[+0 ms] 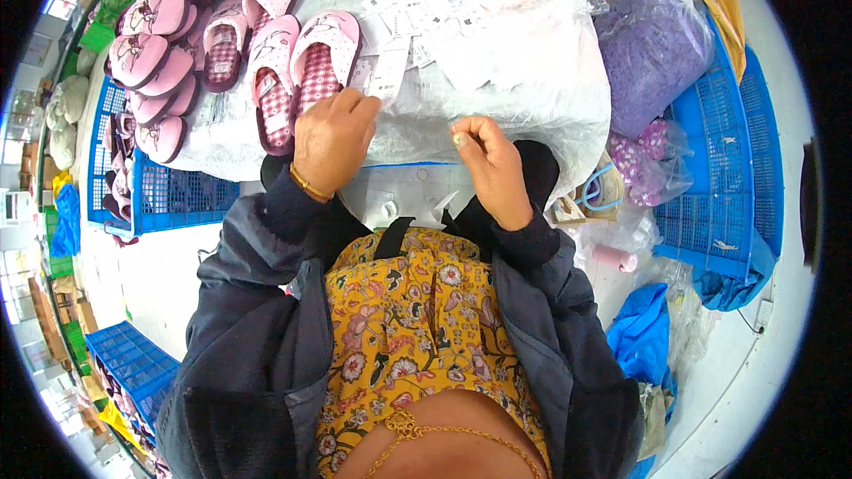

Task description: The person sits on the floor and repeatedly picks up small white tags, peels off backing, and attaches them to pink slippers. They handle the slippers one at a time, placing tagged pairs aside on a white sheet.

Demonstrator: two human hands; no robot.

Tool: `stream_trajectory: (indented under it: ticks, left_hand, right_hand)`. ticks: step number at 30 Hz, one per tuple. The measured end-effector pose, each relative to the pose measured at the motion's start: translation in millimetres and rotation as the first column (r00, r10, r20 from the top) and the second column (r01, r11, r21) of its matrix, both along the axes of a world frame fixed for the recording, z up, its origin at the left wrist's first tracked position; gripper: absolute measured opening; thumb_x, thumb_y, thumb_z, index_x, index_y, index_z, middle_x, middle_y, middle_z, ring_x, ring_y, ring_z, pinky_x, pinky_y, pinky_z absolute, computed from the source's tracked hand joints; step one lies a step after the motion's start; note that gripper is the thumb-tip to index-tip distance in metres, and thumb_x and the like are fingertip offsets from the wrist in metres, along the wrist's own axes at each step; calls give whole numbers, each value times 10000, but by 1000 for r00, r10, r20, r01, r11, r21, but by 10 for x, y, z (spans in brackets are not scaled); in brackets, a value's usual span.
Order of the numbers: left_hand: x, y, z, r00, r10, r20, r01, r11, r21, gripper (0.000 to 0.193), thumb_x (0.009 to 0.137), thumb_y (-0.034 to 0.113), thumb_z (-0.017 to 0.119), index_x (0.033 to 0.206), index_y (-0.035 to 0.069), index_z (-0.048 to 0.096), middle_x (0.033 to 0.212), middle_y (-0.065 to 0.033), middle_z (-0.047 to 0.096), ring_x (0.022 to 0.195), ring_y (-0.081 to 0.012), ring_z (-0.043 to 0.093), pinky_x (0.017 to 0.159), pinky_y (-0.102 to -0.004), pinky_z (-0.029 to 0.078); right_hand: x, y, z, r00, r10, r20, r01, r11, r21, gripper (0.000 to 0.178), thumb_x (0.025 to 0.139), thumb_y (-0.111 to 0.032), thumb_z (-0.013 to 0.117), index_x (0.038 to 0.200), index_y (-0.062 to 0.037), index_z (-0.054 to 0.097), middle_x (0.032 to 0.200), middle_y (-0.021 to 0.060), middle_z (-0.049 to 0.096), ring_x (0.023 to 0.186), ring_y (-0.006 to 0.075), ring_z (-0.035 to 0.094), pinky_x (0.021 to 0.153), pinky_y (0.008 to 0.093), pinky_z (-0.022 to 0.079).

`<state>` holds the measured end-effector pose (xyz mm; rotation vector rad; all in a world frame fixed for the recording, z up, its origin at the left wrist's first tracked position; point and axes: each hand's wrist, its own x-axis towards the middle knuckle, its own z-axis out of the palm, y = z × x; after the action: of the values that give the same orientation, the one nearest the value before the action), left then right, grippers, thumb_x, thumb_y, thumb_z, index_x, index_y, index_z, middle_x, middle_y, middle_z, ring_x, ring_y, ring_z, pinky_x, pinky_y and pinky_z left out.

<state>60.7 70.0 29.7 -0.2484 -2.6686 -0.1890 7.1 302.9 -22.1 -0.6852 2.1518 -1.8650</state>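
Note:
A pair of pink slippers with red checked insoles, the left slipper (273,71) and the right slipper (321,58), lies side by side on the plastic-covered table. My left hand (334,140) is over the heel end of the right slipper, its fingers curled. Its fingertips meet the lower end of a white paper tag (388,73). To the right, at the table's near edge, my right hand (490,168) is closed in a pinch, thumb against bent fingers. What it pinches, if anything, is too small to make out.
Loose white tags (430,9) are scattered at the table's far middle. More pink slippers (153,53) are piled at left above a blue crate (182,191). On the right stand a purple plastic bag (655,49) and blue baskets (710,186). A small open box (590,195) sits below the table edge.

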Motion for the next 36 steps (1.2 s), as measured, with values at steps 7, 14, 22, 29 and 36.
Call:
stream_trajectory:
  ticks: [7, 14, 22, 29, 36]
  left_hand:
    - [457, 148, -130, 992, -114, -57, 122, 981, 154, 262, 742, 17, 709, 997, 77, 714, 917, -77, 651, 748, -270, 642, 648, -366, 523]
    - [522, 35, -211, 984, -60, 166, -95, 613, 784, 417, 875, 151, 725, 1230, -3, 568, 1011, -80, 634, 922, -166, 631, 758, -288, 502]
    - [414, 51, -466, 898, -331, 289, -354, -157, 922, 182, 935, 76, 634, 1092, -18, 627, 966, -37, 677, 817, -75, 613, 736, -219, 493]
    - [450, 11, -423, 894, -272, 355, -312, 188, 931, 108, 899, 67, 666, 982, -2, 669, 873, -2, 673, 758, -47, 575, 691, -204, 460]
    - [463, 2, -322, 867, -332, 371, -254, 345, 903, 111, 882, 69, 682, 963, -6, 670, 828, 27, 611, 740, -44, 539, 674, -211, 439]
  right_hand:
    - [-48, -469, -119, 977, 73, 200, -43, 988, -148, 156, 993, -105, 544, 1090, 12, 574, 959, 59, 658, 890, 119, 618, 806, 276, 494]
    - [52, -597, -167, 1000, -13, 1, 13, 995, -99, 92, 960, -58, 566, 1026, 2, 585, 850, 96, 652, 779, 149, 630, 693, 298, 498]
    - [249, -566, 78, 987, 29, -158, -19, 998, 62, 78, 932, -58, 588, 997, -17, 600, 963, 134, 636, 878, 260, 612, 773, 355, 486]
    - [179, -576, 217, 691, -36, -722, 162, 981, 107, 129, 845, -66, 655, 972, -70, 632, 1115, 103, 624, 1087, 311, 560, 911, 423, 441]
    - [204, -538, 288, 597, -21, -802, 179, 978, 108, 164, 829, -89, 678, 986, -90, 630, 1126, 55, 660, 1116, 294, 579, 943, 419, 423]
